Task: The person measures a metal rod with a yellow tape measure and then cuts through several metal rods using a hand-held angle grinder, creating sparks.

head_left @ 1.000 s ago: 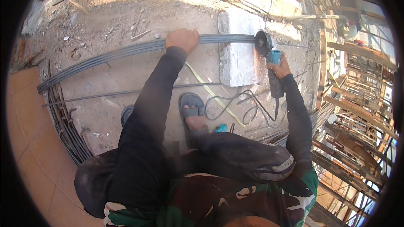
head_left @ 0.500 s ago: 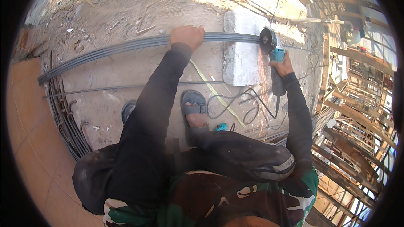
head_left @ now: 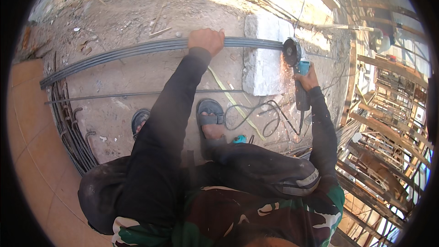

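My left hand [head_left: 206, 41] is wrapped round a bundle of long steel rebars [head_left: 137, 49], whose right end lies across a pale concrete block [head_left: 265, 71]. In my right hand [head_left: 307, 78] is an angle grinder [head_left: 302, 96] with a teal head and dark body. Its cutting disc [head_left: 290, 52] meets the right end of the bars, just past the block's edge. Orange sparks fall below the disc. From the grinder's lower end a dark power cord [head_left: 274, 105] loops over the ground. The fingers under each grip are partly hidden.
A single thin bar [head_left: 114, 96] lies between my feet and the bundle. More rebars [head_left: 68, 128] are piled by orange tiles [head_left: 34, 123] at left. A yellowish strip [head_left: 226, 90], a small teal object [head_left: 239, 139] and my sandalled foot [head_left: 211, 119] are nearby. Timber framework [head_left: 388, 110] stands at right.
The sparks under the disc now look shorter and more scattered. My right hand and the grinder sit very slightly lower in view; my left hand keeps its hold on the bars.
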The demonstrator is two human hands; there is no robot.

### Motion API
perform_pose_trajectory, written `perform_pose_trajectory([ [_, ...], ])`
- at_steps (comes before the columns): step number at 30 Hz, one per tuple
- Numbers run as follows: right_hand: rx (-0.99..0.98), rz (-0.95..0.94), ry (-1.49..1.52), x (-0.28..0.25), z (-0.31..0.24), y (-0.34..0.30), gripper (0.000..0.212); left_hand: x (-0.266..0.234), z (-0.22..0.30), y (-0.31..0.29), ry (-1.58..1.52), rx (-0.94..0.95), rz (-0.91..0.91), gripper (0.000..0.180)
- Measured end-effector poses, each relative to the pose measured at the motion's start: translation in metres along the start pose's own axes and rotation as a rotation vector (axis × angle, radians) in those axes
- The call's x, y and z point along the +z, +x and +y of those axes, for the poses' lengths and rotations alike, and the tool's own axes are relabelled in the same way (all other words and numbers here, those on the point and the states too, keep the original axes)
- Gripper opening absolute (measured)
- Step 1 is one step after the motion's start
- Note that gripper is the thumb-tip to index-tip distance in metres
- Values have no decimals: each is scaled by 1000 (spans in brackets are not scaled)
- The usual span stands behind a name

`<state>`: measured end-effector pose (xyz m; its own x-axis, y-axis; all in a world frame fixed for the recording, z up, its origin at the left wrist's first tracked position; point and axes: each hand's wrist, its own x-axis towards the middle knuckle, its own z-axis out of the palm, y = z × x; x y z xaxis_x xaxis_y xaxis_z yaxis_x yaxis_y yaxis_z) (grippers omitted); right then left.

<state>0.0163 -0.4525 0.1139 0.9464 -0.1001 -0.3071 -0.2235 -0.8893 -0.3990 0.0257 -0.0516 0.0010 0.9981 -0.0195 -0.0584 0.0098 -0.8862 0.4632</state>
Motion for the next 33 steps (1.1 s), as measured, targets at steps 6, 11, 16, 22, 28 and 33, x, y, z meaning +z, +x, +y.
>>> perform_pose_trajectory([
  [6,26,-54,47,-2,6,0,82,0,0,0,-16,14,-6,55],
  [11,19,-66,100,-1,5,3,77,-2,0,0,-17,6,3,55],
  [16,40,-94,75,-6,-4,7,77,-1,0,-1,-35,-25,-2,55],
  [22,44,-80,-27,-9,5,21,76,-2,2,0,-20,-8,15,56],
  [28,25,5,-107,-8,9,27,73,0,3,0,-15,5,37,56],
  [33,30,-69,-59,-2,-15,31,74,-2,1,-1,0,-15,14,55],
])
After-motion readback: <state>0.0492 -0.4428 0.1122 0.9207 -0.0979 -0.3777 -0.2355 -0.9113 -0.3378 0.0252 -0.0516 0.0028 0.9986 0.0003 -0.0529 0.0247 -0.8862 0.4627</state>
